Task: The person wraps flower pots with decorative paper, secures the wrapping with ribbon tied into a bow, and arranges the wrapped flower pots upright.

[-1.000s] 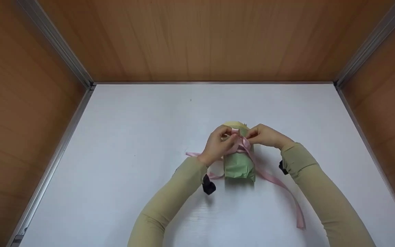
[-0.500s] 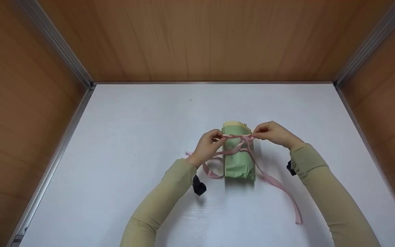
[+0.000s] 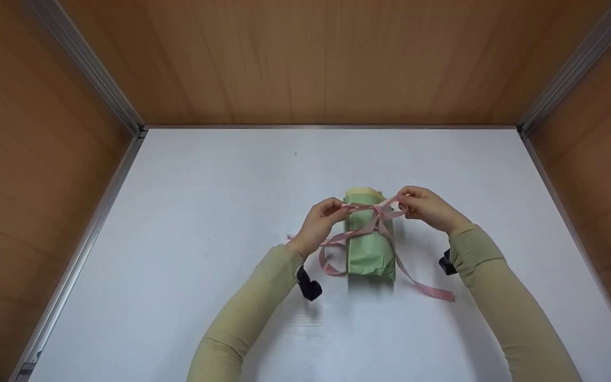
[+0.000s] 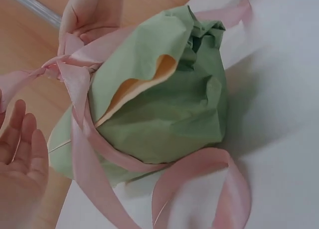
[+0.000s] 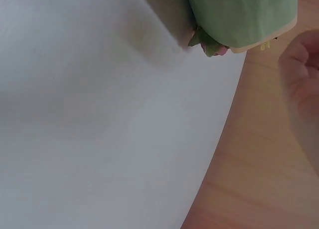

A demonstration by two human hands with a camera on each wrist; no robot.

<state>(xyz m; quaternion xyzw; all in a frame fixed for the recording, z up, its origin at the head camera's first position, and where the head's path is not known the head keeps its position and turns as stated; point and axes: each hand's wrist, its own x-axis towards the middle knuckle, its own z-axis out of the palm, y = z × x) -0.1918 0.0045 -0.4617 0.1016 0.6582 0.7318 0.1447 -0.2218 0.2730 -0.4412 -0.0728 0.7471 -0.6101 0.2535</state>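
A bouquet wrapped in green paper (image 3: pixel 370 257) lies on the white table, with pink ribbon (image 4: pixel 92 181) passed round it. In the head view, my left hand (image 3: pixel 316 225) pinches a narrow fold of ribbon at the left of the knot. On the other side, my right hand (image 3: pixel 430 208) pinches a ribbon loop between thumb and fingers, just right of the wrapping. Both parts stretch from the knot (image 3: pixel 378 211) on top of the bouquet. The right wrist view shows a leaf and pink petals (image 5: pixel 212 45) poking out of the paper's open end.
One loose ribbon tail (image 3: pixel 435 292) trails on the table (image 3: pixel 204 212) to the right, and a ribbon curl (image 3: pixel 326 265) lies at the left. Wooden panels (image 3: pixel 305 63) wall the table at the back and sides. A black wrist camera (image 3: pixel 311 286) hangs under the left sleeve.
From close together over the knot, my hands have moved apart, pulling ribbon out to both sides. A loop now shows at the right hand. The right ribbon tail has drawn in towards the bouquet.
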